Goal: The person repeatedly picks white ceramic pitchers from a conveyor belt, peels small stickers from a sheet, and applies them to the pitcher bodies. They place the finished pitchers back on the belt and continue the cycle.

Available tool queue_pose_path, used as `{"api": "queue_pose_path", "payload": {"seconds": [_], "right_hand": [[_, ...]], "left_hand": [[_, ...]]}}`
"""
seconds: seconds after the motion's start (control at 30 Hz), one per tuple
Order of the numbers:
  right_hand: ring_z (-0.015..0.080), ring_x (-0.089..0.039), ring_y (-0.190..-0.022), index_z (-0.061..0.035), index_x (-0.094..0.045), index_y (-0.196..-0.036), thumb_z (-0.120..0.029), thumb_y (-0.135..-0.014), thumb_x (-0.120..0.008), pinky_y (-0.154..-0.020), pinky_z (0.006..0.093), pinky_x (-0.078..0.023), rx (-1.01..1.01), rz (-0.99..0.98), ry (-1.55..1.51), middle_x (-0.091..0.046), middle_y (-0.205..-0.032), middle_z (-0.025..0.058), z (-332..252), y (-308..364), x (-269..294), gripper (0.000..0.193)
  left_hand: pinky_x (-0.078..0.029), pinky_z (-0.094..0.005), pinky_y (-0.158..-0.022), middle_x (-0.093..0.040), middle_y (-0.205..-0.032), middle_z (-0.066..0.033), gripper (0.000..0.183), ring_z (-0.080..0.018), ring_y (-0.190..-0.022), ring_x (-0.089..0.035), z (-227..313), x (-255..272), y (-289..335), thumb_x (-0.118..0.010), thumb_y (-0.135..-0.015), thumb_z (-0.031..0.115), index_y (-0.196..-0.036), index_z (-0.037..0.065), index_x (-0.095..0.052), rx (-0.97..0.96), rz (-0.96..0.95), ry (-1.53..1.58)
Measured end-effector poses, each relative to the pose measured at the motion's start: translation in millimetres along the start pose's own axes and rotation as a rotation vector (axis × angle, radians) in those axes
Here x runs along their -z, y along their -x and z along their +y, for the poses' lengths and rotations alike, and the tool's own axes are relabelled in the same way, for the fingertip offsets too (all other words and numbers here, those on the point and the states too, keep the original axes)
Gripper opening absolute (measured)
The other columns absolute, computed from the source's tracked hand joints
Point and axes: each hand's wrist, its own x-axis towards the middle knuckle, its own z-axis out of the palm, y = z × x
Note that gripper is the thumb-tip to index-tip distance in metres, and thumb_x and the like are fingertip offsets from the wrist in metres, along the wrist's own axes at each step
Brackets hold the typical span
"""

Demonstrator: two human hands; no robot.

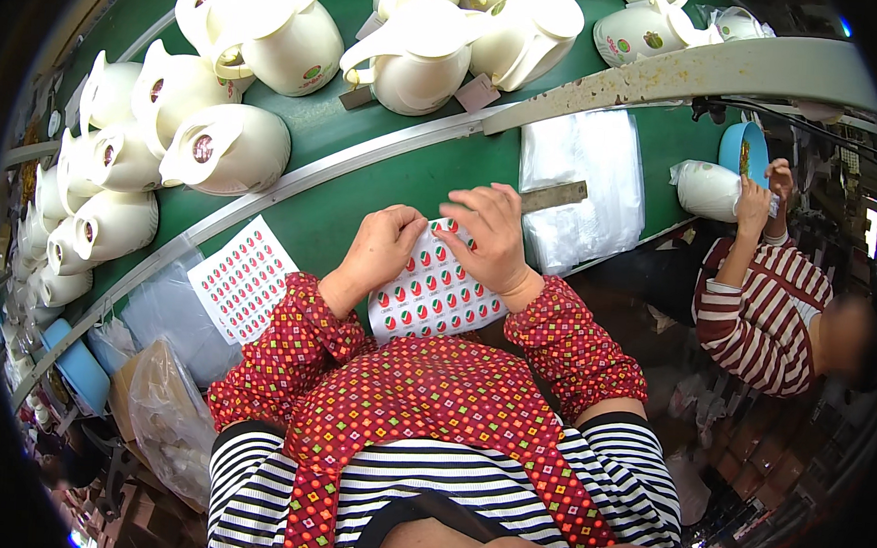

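My left hand (pixel 384 249) is closed on the upper left edge of a white sheet of red-and-green stickers (pixel 435 299), thumb against the fingers. The sheet leans over my apron at the table's near edge. My right hand (pixel 490 239) lies over its upper right part, thumb and fingers apart, with stickers showing in the gap between them. Its fingertips touch or hover near the top edge; I cannot tell which, nor whether a single sticker is on a finger. Another sheet of stickers (pixel 243 280) lies flat left of my left arm.
Cream jugs (pixel 229 149) crowd the green conveyor (pixel 336 140) beyond a metal rail (pixel 295 182). Clear plastic bags (pixel 587 183) with a metal ruler (pixel 554 197) on them lie right. A curved beam (pixel 687 74) crosses there. Far right, a co-worker in striped sleeves (pixel 753 325) handles a wrapped jug (pixel 711 191).
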Motion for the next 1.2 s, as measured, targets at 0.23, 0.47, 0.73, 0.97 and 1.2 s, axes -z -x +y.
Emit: {"api": "queue_pose_path", "payload": {"seconds": [0.23,0.47,0.73,0.97,1.2], "right_hand": [[0.0216,-0.068,-0.09,-0.0095,-0.08,-0.098,-0.022,-0.082,-0.086,-0.101,0.042,-0.043,-0.17,-0.387,-0.267,-0.074,-0.089,0.003,8,-20,32,0.022],[0.0191,-0.061,-0.072,-0.0061,-0.079,-0.085,-0.013,-0.085,-0.081,-0.087,0.0351,-0.045,-0.293,-0.477,-0.531,-0.069,-0.071,0.0044,-4,-39,41,0.007],[0.0214,-0.059,-0.103,-0.0176,-0.079,-0.106,-0.02,-0.083,-0.079,-0.109,0.0526,-0.037,0.142,-0.196,-0.038,-0.07,-0.102,-0.0046,-26,-48,34,0.022],[0.0223,-0.06,-0.101,-0.0153,-0.079,-0.102,-0.014,-0.077,-0.079,-0.105,0.0521,-0.042,0.309,-0.124,0.003,-0.068,-0.107,-0.0003,-31,-47,36,0.026],[0.0267,-0.06,-0.103,-0.012,-0.076,-0.109,-0.006,-0.077,-0.08,-0.1,0.0466,-0.043,0.073,-0.077,-0.338,-0.068,-0.108,0.0037,-62,-56,41,0.033]], "left_hand": [[-0.052,-0.042,-0.072,-0.066,-0.084,-0.0186,0.015,-0.0372,-0.079,-0.066,17,27,12,-0.068,-0.095,0.011,-0.095,-0.004,-0.072,-0.119,-0.008,-0.04],[-0.052,-0.0322,-0.064,-0.077,-0.091,-0.0109,0.028,-0.0136,-0.072,-0.067,29,40,30,-0.074,-0.097,0.021,-0.115,-0.001,-0.076,0.009,-0.147,0.219],[-0.052,-0.0222,-0.059,-0.076,-0.087,-0.004,0.029,-0.0046,-0.069,-0.066,28,49,37,-0.063,-0.106,0.02,-0.116,-0.005,-0.075,0.295,-0.21,0.65],[-0.056,-0.0227,-0.061,-0.078,-0.092,-0.0076,0.03,-0.0084,-0.071,-0.071,25,49,39,-0.056,-0.11,0.021,-0.112,-0.005,-0.071,0.378,-0.183,0.966],[-0.046,-0.0213,-0.051,-0.072,-0.079,-0.0011,0.032,-0.003,-0.059,-0.06,17,48,38,-0.052,-0.111,0.023,-0.109,-0.001,-0.073,0.396,-0.133,0.736]]}}
